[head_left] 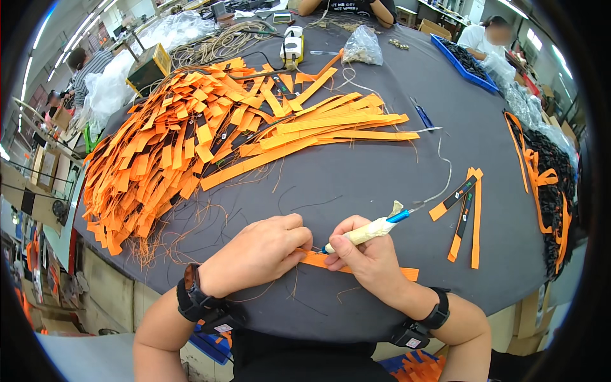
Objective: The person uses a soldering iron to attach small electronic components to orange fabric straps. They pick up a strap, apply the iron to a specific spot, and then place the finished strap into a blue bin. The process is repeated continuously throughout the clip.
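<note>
An orange webbing strap [403, 274] lies in front of me near the table's front edge. My left hand [264, 253] is closed, pinching the strap's left end between thumb and fingers. In my right hand [366, 254] is a corded pen-shaped tool [369, 232], its grip wrapped in cream material, with a blue collar where the cord enters. Its tip points left, down at the strap beside my left fingertips; whether it touches is hidden. The lower fingers of my right hand rest over the strap. Loose threads [294, 284] trail from the strap onto the table.
A large heap of orange straps [159, 146] covers the left of the grey table [356, 172]. Several finished-looking straps [476, 219] lie at right. Blue snips [421, 113], a plastic bag [363, 46], a yellow box [149, 69] and a blue tray [464, 62] stand farther off. Other people sit beyond.
</note>
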Demonstrator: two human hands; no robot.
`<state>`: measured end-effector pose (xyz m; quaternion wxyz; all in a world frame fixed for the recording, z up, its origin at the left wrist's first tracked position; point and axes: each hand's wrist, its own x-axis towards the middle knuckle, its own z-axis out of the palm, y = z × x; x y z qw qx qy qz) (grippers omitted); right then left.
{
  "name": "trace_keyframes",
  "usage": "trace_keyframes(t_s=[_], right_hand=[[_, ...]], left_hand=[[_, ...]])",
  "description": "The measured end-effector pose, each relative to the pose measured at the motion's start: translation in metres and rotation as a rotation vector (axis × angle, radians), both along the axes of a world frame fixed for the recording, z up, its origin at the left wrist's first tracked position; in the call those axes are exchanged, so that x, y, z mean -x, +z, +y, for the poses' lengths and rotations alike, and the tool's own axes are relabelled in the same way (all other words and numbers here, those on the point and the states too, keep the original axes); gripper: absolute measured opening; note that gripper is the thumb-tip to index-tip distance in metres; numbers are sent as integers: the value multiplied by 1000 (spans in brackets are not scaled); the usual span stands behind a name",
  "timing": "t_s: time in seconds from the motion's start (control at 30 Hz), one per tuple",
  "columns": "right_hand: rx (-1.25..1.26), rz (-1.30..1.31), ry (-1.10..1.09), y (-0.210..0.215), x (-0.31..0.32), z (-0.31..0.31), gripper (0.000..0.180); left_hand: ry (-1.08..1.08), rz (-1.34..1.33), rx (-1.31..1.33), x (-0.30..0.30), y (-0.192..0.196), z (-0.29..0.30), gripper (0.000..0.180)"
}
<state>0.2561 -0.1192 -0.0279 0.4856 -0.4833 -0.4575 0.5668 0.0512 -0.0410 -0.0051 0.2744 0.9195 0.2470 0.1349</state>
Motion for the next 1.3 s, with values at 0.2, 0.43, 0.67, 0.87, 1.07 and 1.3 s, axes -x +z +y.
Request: trace_keyframes(t_s=[0.2, 0.43, 0.67, 0.87, 1.07, 1.3], right_hand=[[12, -9, 6, 0, 0, 1, 21], [9, -18, 11, 0, 1, 1, 21], [-5, -19, 9, 1, 1, 0, 20], [-4, -23, 9, 4, 1, 0, 19], [-8, -28, 16, 2, 0, 1, 19], [-22, -35, 24, 0, -1, 1, 19]], left_hand=[[-60, 73, 20, -5, 8, 4, 7], [-56, 19, -15, -6, -1, 6, 7], [33, -38, 63, -7, -6, 2, 9], [63, -48, 79, -7, -4, -1, 9], [68, -58, 89, -7, -5, -1, 9], [77, -55, 95, -8, -6, -1, 9]])
